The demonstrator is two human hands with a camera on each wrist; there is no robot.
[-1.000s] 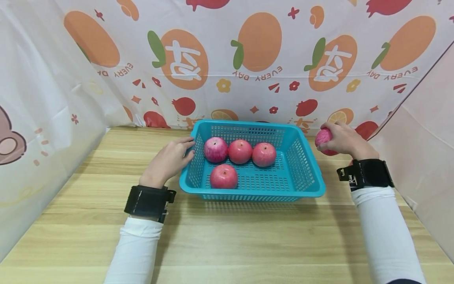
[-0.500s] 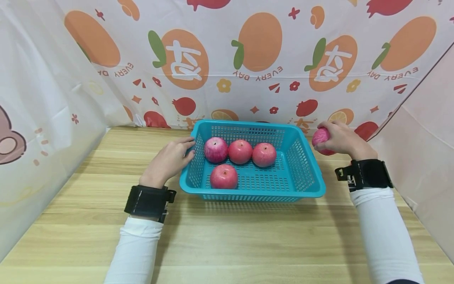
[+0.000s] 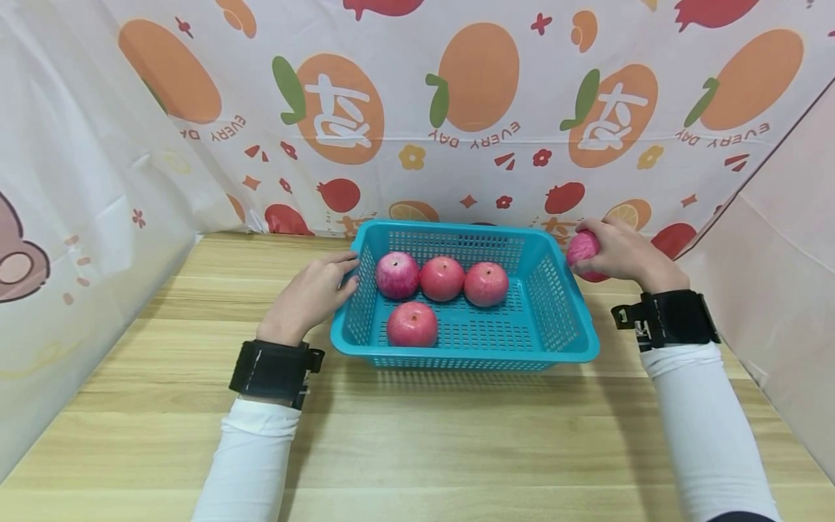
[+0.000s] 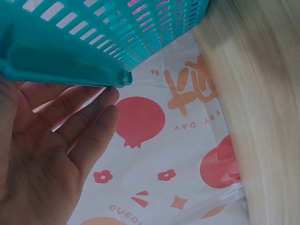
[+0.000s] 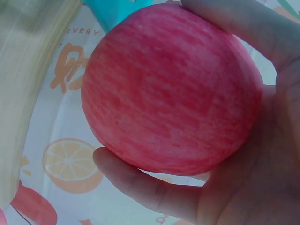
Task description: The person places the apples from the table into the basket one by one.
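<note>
A red apple (image 3: 583, 250) is gripped in my right hand (image 3: 622, 254), just beyond the right end of the blue basket (image 3: 567, 355). Up close in the right wrist view, the fingers and thumb wrap round the apple (image 5: 171, 89). My left hand (image 3: 309, 297) rests at the basket's left rim, and the left wrist view has its extended fingers (image 4: 77, 122) under that rim (image 4: 61, 79). Inside the basket lie several apples: a darker one (image 3: 396, 275), two redder ones beside it (image 3: 441, 279), and one nearer the front (image 3: 412, 325).
A wooden table (image 3: 443, 449) bears the basket. Behind it hangs a fruit-print cloth (image 3: 417, 174), close to the basket's back edge. White cloth walls (image 3: 98, 217) close in both sides. A sliver of pink shows at the right wrist view's lower left corner.
My right hand has moved slightly left toward the basket, carrying the apple. The left hand, the basket and the apples in it stay where they were.
</note>
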